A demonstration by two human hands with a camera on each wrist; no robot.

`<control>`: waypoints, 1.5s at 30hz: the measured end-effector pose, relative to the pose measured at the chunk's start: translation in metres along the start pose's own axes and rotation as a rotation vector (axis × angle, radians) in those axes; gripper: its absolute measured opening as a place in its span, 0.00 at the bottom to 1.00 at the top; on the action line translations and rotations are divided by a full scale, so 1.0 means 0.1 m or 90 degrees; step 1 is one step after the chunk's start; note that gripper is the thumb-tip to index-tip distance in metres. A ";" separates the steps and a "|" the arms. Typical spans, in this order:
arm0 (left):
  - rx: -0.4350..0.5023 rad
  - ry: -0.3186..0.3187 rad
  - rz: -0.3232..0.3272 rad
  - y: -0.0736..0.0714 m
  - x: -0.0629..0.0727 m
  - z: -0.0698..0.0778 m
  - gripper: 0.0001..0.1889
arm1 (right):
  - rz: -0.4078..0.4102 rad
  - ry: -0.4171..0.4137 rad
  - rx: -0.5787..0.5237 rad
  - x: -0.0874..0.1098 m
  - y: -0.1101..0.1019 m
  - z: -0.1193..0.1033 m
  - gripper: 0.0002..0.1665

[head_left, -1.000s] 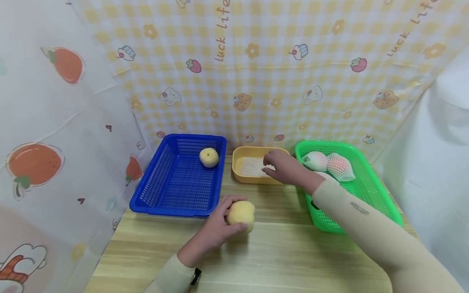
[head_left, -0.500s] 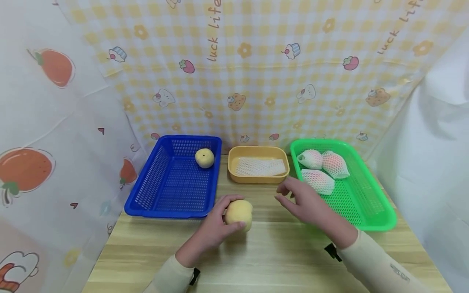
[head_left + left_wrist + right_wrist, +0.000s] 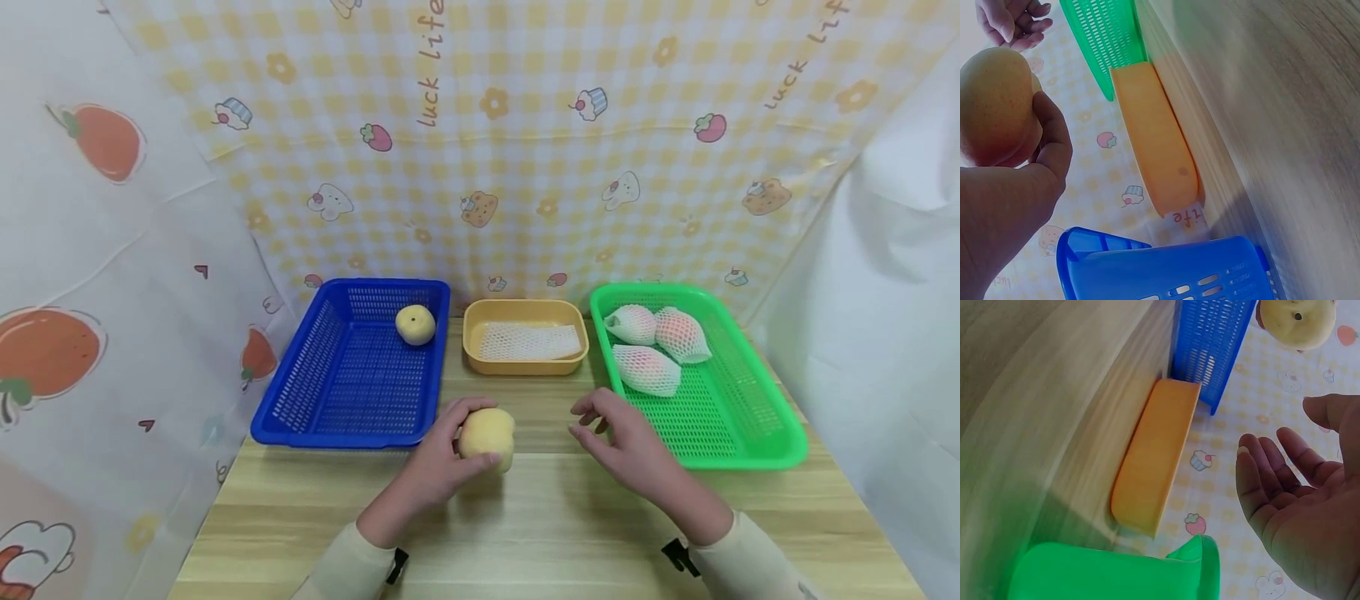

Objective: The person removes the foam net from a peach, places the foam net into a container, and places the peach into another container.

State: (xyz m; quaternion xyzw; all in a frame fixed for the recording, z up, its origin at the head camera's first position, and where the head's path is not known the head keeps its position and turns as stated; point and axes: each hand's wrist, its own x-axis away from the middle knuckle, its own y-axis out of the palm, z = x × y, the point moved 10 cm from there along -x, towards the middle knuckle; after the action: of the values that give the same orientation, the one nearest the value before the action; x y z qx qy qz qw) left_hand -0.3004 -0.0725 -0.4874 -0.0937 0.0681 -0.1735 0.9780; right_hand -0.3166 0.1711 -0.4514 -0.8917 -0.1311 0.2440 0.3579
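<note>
My left hand (image 3: 438,467) grips a pale yellow peach (image 3: 489,437) over the middle of the table, thumb on the near side and fingers curled behind it. In the left wrist view this peach (image 3: 997,106) shows a reddish blush low down. To its right, my right hand (image 3: 626,442) holds nothing, its fingers loosely bent beside the green basket's left wall. The right wrist view shows that hand (image 3: 1304,494) with its palm bare. Behind both hands stands a small yellow basket (image 3: 525,367) with white foam net sleeves (image 3: 528,342) lying flat in it.
A blue basket (image 3: 347,439) on the left has one bare yellow peach (image 3: 415,325) in its back right corner. The green basket (image 3: 772,392) on the right contains three net-wrapped peaches (image 3: 647,369). A checked cloth (image 3: 540,167) hangs behind the wooden table (image 3: 555,533).
My right hand has drawn back from over the yellow basket, toward me and slightly right, and carries nothing. My left hand keeps the peach in nearly the same place. The head view has shifted slightly.
</note>
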 end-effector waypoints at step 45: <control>-0.212 0.083 0.041 -1.18 -0.29 0.84 0.36 | -0.012 0.008 -0.038 0.10 0.10 0.04 0.12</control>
State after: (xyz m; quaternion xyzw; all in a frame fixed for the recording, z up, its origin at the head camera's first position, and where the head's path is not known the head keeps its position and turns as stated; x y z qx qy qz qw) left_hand -0.3521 -0.1579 -0.3787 -0.2409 0.1625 -0.1339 0.9474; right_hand -0.3096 0.1701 -0.4638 -0.9022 -0.1450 0.2311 0.3340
